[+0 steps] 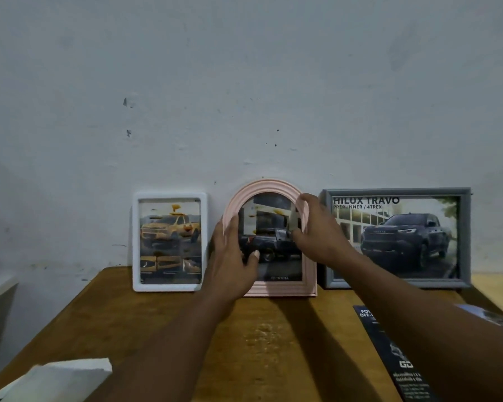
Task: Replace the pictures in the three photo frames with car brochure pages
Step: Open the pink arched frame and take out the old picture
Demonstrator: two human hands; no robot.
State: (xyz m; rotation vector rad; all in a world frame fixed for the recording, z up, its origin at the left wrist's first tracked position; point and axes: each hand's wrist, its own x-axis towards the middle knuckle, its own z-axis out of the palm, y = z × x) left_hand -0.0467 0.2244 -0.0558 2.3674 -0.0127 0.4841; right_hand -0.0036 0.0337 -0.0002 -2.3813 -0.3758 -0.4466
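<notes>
Inside pink frame (279, 290), truck page (273, 248)

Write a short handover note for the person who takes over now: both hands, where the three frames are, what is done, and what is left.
Left hand: holds the left edge of the pink arched frame, thumb on the glass.
Right hand: grips the same frame's upper right curve.
Position: the white frame, pink arched frame and grey frame stand in a row on the table against the wall.
Done: all three frames show car pages.
Left: probably only to settle the pink arched frame, let go of it, and tidy the brochure strip lying at the right.
</notes>
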